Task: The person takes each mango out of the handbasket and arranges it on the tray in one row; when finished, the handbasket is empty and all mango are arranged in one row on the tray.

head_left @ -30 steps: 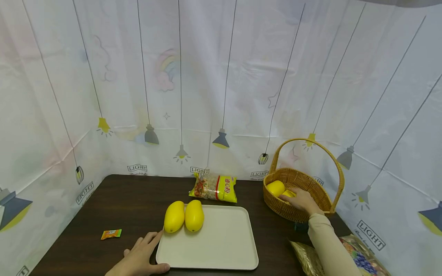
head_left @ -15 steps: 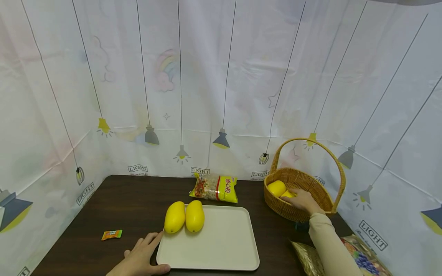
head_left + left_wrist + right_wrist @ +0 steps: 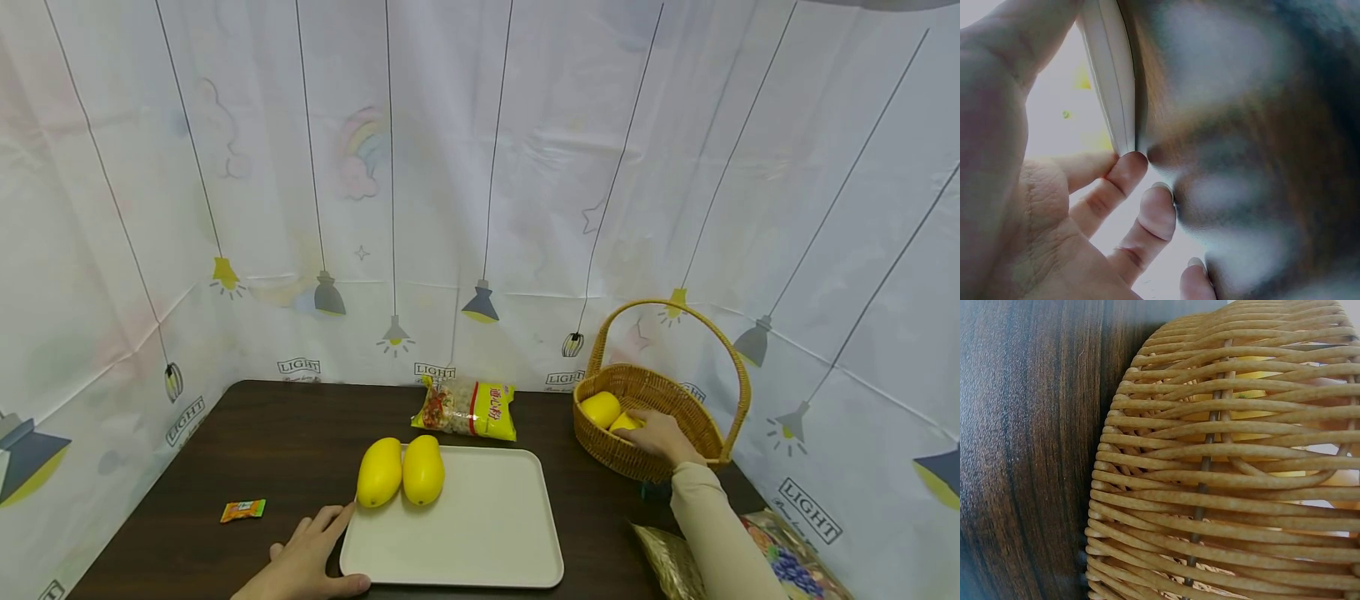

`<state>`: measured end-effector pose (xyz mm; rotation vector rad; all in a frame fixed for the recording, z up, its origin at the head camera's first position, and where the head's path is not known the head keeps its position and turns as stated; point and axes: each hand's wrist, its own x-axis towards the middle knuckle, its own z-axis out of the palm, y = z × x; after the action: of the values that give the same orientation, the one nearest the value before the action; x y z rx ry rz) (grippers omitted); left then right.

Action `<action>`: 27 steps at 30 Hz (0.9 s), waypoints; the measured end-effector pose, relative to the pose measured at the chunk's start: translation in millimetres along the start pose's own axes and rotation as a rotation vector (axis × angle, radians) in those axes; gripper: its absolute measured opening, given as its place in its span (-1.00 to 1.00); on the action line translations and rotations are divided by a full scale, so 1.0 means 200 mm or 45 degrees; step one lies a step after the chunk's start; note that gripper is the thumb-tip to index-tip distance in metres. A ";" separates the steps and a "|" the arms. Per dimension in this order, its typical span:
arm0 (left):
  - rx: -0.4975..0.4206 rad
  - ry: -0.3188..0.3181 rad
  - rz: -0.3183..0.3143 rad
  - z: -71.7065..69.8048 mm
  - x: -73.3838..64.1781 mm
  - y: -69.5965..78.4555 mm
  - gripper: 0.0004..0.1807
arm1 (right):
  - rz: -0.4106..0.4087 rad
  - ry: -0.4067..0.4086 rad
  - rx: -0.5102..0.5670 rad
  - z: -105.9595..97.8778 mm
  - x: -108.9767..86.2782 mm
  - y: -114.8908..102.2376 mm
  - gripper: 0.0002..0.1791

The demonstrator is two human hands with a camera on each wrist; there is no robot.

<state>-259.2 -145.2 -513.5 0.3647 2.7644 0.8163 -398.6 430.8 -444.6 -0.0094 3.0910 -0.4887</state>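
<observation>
My left hand (image 3: 307, 557) touches the left edge and front-left corner of a cream tray (image 3: 491, 521), thumb and fingers spread. The left wrist view shows fingertips against the side of the tray rim (image 3: 1110, 75). Two yellow mangoes, a left one (image 3: 378, 472) and a right one (image 3: 423, 470), lie side by side at the tray's back left. Inside a wicker basket (image 3: 678, 400), my right hand (image 3: 662, 437) grips a mango (image 3: 624, 423), mostly hidden by the fingers. Another mango (image 3: 601, 409) lies beside it. In the right wrist view, the woven basket wall (image 3: 1241, 506) hides most of that hand.
A yellow food packet (image 3: 465, 408) lies behind the tray on the dark table (image 3: 300, 433). A small orange candy (image 3: 243, 511) is at the left. Near the right forearm lie a gold bag (image 3: 667, 562) and a bag with a grape picture (image 3: 791, 558). The basket handle arches over the right hand.
</observation>
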 end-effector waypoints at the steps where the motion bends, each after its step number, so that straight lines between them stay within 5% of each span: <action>1: 0.000 -0.001 -0.001 0.00 0.00 0.00 0.17 | -0.003 0.005 0.001 0.00 0.00 0.00 -0.12; 27: -0.007 -0.001 -0.024 -0.01 -0.01 0.02 0.18 | -0.018 0.286 0.123 -0.10 -0.07 -0.03 -0.06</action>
<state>-256.9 -144.0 -509.9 0.3377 2.7602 0.8186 -383.9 431.8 -424.6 0.0259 3.2825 -0.6841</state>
